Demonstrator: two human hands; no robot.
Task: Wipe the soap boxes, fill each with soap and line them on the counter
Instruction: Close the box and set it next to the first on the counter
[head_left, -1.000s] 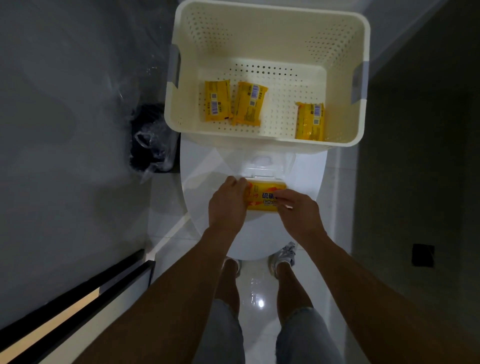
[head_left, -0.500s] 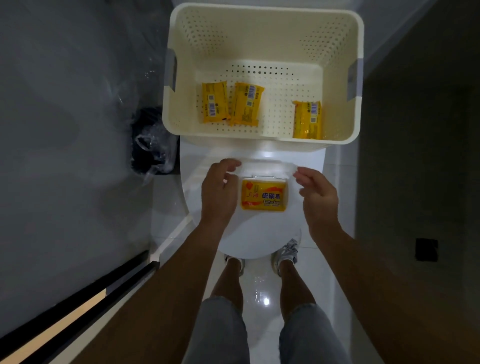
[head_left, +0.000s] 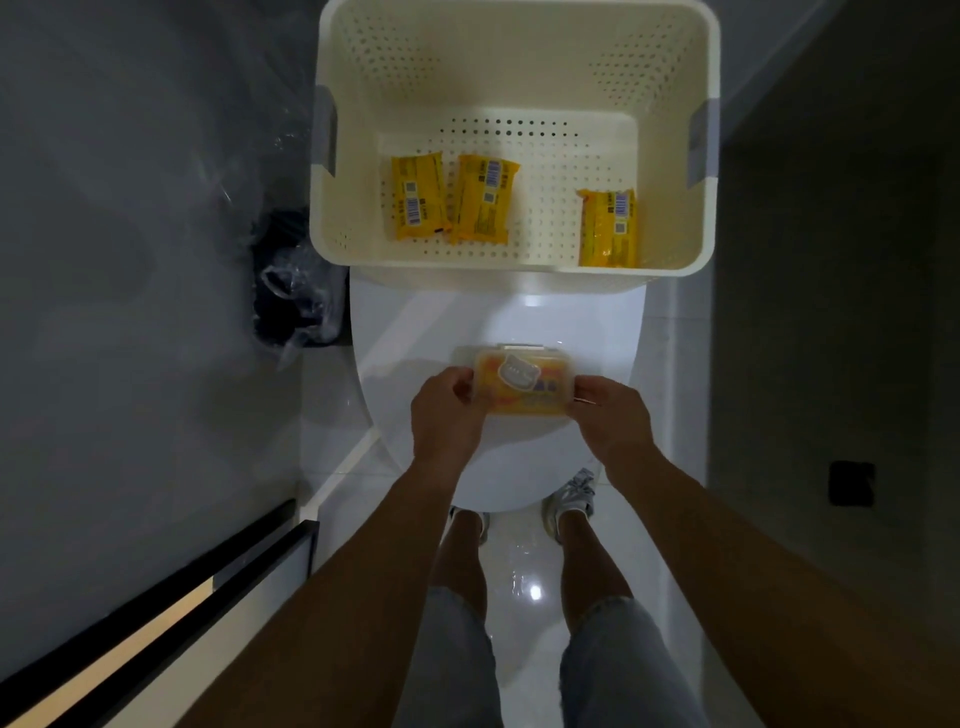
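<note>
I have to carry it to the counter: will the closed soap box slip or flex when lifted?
The soap box looks like smooth rigid plastic, so probably stiff yet slippery. With a bar inside, likely compact and hefty; its flat shape shouldn't roll.

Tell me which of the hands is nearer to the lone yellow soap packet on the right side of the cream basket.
Right. The right hand grips the clear lidded soap box almost straight below the lone yellow soap packet; the left hand grips the box's other end, farther off.
</note>
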